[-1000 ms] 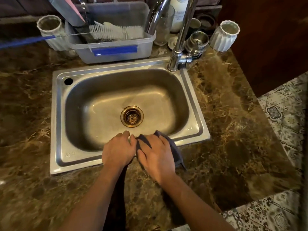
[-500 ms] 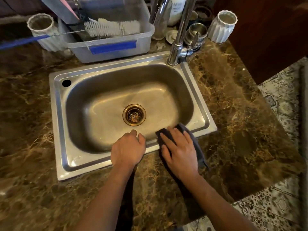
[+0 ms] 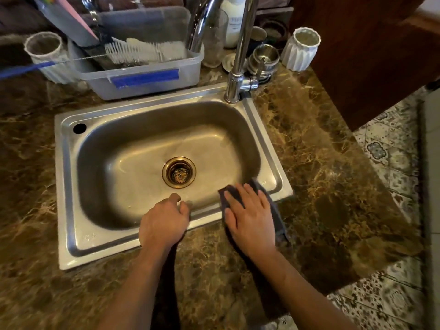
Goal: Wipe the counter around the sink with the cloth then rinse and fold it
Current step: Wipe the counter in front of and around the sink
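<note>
A dark grey cloth (image 3: 276,210) lies over the front right rim of the steel sink (image 3: 71,177) and the brown marble counter (image 3: 333,186). My right hand (image 3: 250,217) presses flat on it with straight, spread fingers; most of the cloth is hidden beneath the palm. My left hand (image 3: 164,222) rests on the sink's front rim to the left of the cloth, its fingers loosely curled over the edge into the basin and holding nothing. The basin has a brass drain (image 3: 179,172).
A chrome tap (image 3: 240,55) rises at the sink's back right corner. Behind the sink stand a plastic tub (image 3: 147,75) with a brush, white ribbed cups (image 3: 301,48) and a metal cup (image 3: 265,57). The counter ends at the right above patterned floor tiles (image 3: 390,153).
My right hand has slid the cloth rightward along the front rim toward the sink's front right corner. My left hand has stayed on the rim, apart from the cloth now.
</note>
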